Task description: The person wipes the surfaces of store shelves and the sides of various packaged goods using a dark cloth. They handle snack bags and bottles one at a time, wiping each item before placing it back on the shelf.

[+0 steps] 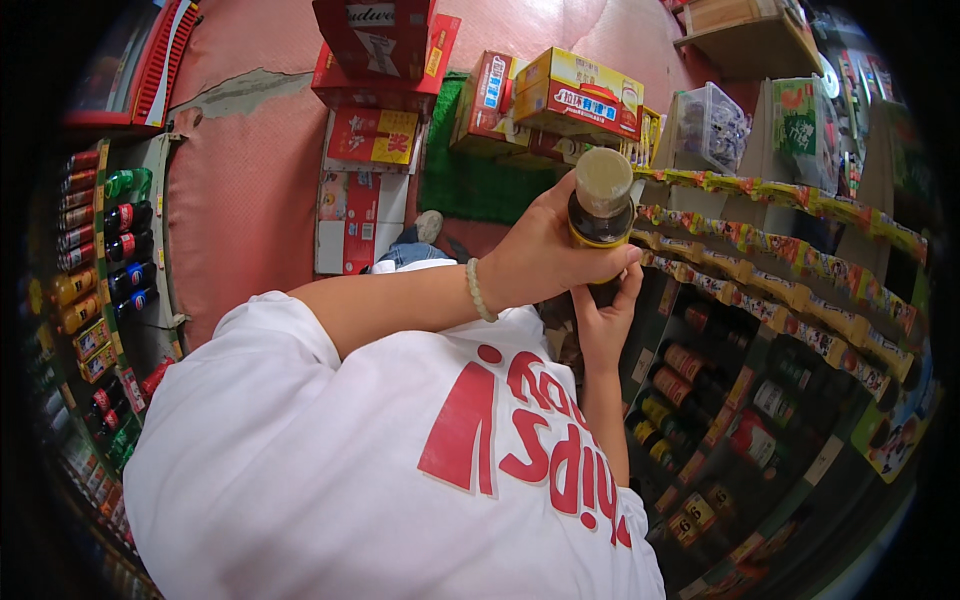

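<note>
My left hand (544, 244), with a pale bead bracelet on the wrist, is wrapped around a dark glass bottle (600, 225) below its neck. The bottle has a wide, pale, dusty-looking cap (604, 180) and a yellow-edged label, and its top points up towards the camera. Just below, my right hand (609, 319) has its thumb and a finger raised at the lower end of the bottle, close to my left thumb. How firmly it touches the bottle is hidden.
Shelves of bottles (679, 375) and strips of hanging snack packets (780, 244) stand on the right. Drink shelves (101, 262) line the left. Stacked red cartons (375, 82) and yellow-red boxes (577, 94) stand ahead, near a green mat (469, 184) on the red floor (232, 195).
</note>
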Motion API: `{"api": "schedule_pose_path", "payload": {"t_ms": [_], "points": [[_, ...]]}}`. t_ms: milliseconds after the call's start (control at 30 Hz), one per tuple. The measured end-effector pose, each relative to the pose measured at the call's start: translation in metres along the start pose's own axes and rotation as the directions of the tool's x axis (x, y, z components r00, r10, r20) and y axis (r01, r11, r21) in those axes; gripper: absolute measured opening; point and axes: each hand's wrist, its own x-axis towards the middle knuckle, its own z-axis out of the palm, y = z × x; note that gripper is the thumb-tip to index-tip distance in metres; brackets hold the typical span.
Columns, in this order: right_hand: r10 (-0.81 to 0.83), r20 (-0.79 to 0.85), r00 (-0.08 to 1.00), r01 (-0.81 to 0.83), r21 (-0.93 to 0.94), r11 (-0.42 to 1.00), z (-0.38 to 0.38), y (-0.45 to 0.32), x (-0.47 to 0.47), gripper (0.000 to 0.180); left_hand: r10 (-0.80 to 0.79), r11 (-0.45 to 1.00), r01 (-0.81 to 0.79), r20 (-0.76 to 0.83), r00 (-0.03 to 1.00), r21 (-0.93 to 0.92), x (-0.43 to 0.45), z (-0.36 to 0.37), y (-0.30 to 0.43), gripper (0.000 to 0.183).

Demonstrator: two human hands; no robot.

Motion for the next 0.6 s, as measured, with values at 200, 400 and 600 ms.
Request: {"api": "schedule_pose_path", "payload": {"t_ms": [200, 400, 600], "points": [[0.033, 0.027, 0.999, -0.033, -0.008, 0.999, 0.007, 0.014, 0.007, 0.059, 0.184, 0.965, -0.179, -0.008, 0.983, 0.192, 0.000, -0.003, -0.012, 0.035], [0.064, 0.085, 0.994, -0.059, -0.054, 0.997, 0.008, 0.031, 0.010, 0.059, 0.196, 0.957, -0.192, 0.002, 0.981, 0.219, -0.002, -0.005, -0.018, 0.036], [0.156, 0.083, 0.984, -0.161, 0.057, 0.985, 0.010, 0.019, 0.008, 0.063, 0.062, 0.994, -0.060, -0.012, 0.998, 0.094, 0.002, -0.014, -0.014, 0.032]]}}
